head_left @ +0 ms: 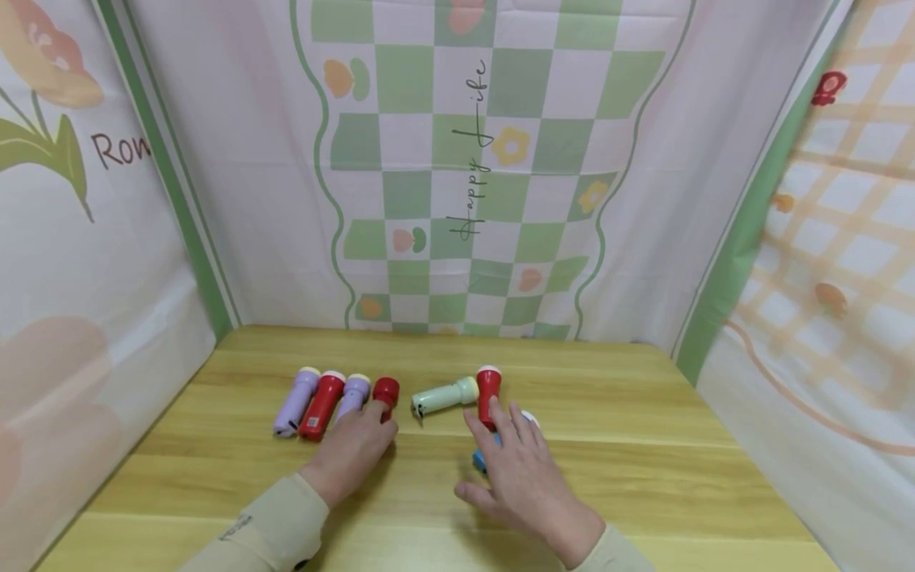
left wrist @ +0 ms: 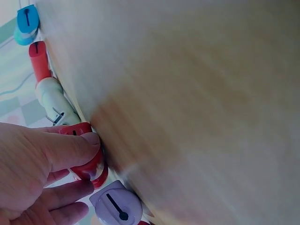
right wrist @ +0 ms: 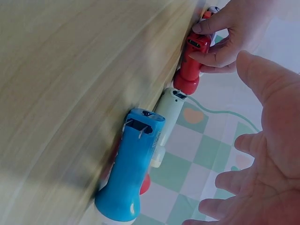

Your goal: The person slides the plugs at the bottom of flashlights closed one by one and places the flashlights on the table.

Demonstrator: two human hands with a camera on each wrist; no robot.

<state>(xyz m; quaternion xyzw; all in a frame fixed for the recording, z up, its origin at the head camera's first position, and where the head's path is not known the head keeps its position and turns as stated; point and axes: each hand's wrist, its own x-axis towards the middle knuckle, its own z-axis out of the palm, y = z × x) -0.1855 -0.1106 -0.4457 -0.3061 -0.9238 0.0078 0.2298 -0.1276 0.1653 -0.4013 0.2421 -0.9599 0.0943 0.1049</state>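
Note:
My left hand [head_left: 352, 451] pinches a red flashlight [head_left: 387, 390] between thumb and fingers near its tail end. To its left, a lavender flashlight [head_left: 354, 392], a red one [head_left: 323, 407] and another lavender one [head_left: 297, 402] lie side by side. My right hand [head_left: 525, 481] hovers with fingers spread and holds nothing. Beneath it lies a blue flashlight [right wrist: 131, 164], mostly hidden in the head view. Beyond those fingers is another red flashlight [head_left: 489, 387]. A pale green flashlight [head_left: 443, 396] lies crosswise between the hands, its head near that red one.
The flashlights lie on a wood-grain table [head_left: 429, 524]. Behind it hangs a green-and-white checkered curtain [head_left: 457, 191]. Printed fabric walls stand at the left [head_left: 79, 278] and right [head_left: 822, 318] of the table.

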